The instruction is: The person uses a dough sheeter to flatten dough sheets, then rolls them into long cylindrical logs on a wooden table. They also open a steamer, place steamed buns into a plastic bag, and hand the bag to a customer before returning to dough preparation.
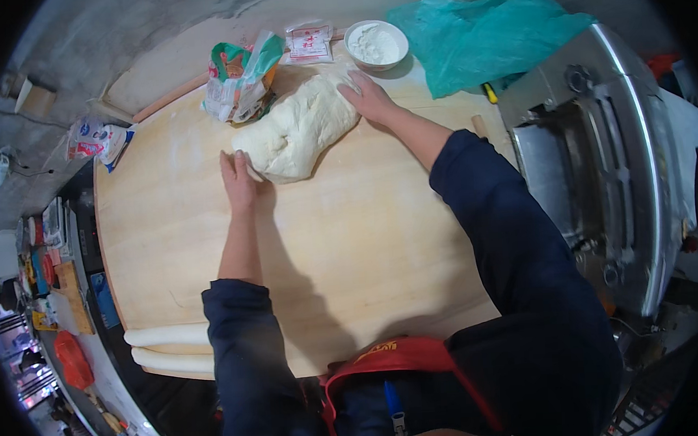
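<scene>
A large, elongated mass of pale dough [300, 129] lies slantwise on the far half of a wooden work board [190, 238]. My right hand [372, 95] grasps its far right end, fingers spread over the surface. At the near left end is my left hand [239, 179], upright against the dough's side with two digits showing; whether it grips there is hidden. Two smooth white dough ropes [169, 349] lie side by side at the board's near left edge, partly covered by my left sleeve.
Behind the dough stand an opened plastic bag [238, 84], a printed white packet [309, 42] and a bowl of white powder [375, 45]. A green plastic bag [487, 39] covers the far right corner. Steel equipment [595, 163] borders the right; another packet [99, 142] sits far left.
</scene>
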### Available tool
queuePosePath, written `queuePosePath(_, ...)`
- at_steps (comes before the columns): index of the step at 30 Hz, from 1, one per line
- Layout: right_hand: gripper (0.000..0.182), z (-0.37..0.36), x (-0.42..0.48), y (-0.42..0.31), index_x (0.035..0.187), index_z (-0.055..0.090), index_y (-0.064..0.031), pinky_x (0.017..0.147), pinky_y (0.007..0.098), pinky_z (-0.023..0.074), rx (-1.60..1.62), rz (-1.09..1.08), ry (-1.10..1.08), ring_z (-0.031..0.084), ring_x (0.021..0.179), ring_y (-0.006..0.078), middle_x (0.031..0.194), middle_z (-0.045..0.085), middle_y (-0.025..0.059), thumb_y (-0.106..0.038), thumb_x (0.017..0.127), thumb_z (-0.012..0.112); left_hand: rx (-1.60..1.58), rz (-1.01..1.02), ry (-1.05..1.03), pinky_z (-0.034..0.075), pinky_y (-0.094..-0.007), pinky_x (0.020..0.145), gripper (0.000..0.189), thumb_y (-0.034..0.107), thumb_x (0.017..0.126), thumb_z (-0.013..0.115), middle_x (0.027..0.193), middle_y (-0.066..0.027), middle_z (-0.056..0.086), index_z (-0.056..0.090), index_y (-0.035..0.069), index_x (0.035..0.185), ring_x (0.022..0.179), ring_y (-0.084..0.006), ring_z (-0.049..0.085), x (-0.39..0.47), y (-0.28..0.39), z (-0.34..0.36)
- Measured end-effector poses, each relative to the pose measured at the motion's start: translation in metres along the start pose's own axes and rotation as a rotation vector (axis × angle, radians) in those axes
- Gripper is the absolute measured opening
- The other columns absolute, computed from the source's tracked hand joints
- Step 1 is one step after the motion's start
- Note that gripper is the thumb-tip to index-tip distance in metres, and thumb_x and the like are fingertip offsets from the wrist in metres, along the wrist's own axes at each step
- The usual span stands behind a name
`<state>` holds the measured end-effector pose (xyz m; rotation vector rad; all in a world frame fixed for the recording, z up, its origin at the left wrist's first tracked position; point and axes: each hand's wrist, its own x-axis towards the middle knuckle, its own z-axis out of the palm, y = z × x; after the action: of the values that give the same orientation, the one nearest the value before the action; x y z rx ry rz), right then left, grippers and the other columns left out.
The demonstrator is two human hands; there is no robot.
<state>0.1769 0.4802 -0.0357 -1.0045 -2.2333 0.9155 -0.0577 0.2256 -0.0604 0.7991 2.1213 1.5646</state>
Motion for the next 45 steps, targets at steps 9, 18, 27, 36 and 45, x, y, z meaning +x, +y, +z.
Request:
queuePosePath(9, 0.049, 0.014, -0.035, -0.03, 0.119, 0.063, -0.0076, 0.093, 0.0347, 0.0447, 0.272, 0.155, -0.045, 0.06, 0.107, 0.0277, 0.114, 0.065, 0.0164, -0.04, 0.082, 0.068, -0.365, -0.141, 0.116, 0.044, -0.0319, 0.091, 0.049, 0.019, 0.089, 0.064, 0.121, -0.0126, 0.057, 0.047, -0.003, 0.129, 0.106, -0.0194, 0.055, -0.046, 0.062, 0.04)
queuePosePath(18, 0.052, -0.088, -0.316, 0.0, 0.13, 0.051, -0.0001, 0.102, 0.039, 0.0384, 0.25, 0.417, 0.1, 0.05, 0.123, 0.0316, 0.131, 0.053, 0.0209, -0.03, 0.089, 0.063, -0.074, -0.151, -0.205, 0.038, -0.041, 0.1, 0.073, 0.023, 0.084, 0.07, 0.128, -0.0229, 0.047, 0.031, -0.005, 0.138, 0.116, -0.0303, 0.049, -0.257, 0.076, 0.034)
queuePosePath(27, 0.061, -0.141, -0.351, -0.028, 0.138, 0.037, 0.0057, 0.112, 0.0446, 0.0239, -0.416, 0.312, 0.094, 0.032, 0.136, 0.0361, 0.144, 0.037, 0.0244, -0.035, 0.094, 0.05, 0.669, 0.431, -0.291, 0.014, -0.0533, 0.113, 0.07, 0.043, 0.091, 0.052, 0.151, -0.0219, 0.024, 0.031, 0.002, 0.144, 0.141, -0.0391, 0.017, -0.189, 0.059, -0.022)
queuePosePath(36, 0.066, -0.017, -0.149, -0.099, 0.141, 0.03, 0.0063, 0.116, 0.0463, 0.013, -0.66, -0.393, -0.716, 0.018, 0.143, 0.0338, 0.152, 0.023, 0.0223, -0.039, 0.096, 0.042, 0.956, 0.329, -0.188, 0.013, -0.0533, 0.114, 0.069, 0.045, 0.09, 0.05, 0.15, -0.0174, 0.029, 0.035, 0.003, 0.142, 0.141, -0.0352, 0.02, -0.16, 0.025, -0.045)
queuePosePath(45, 0.067, 0.043, -0.12, -0.094, 0.143, 0.031, -0.0002, 0.116, 0.0469, 0.014, -0.465, -0.745, -0.882, 0.018, 0.143, 0.0303, 0.152, 0.025, 0.0168, -0.04, 0.092, 0.051, 1.002, 0.28, -0.179, 0.015, -0.0521, 0.114, 0.068, 0.046, 0.087, 0.054, 0.149, -0.0149, 0.033, 0.04, 0.005, 0.14, 0.14, -0.0339, 0.024, -0.159, 0.024, -0.047)
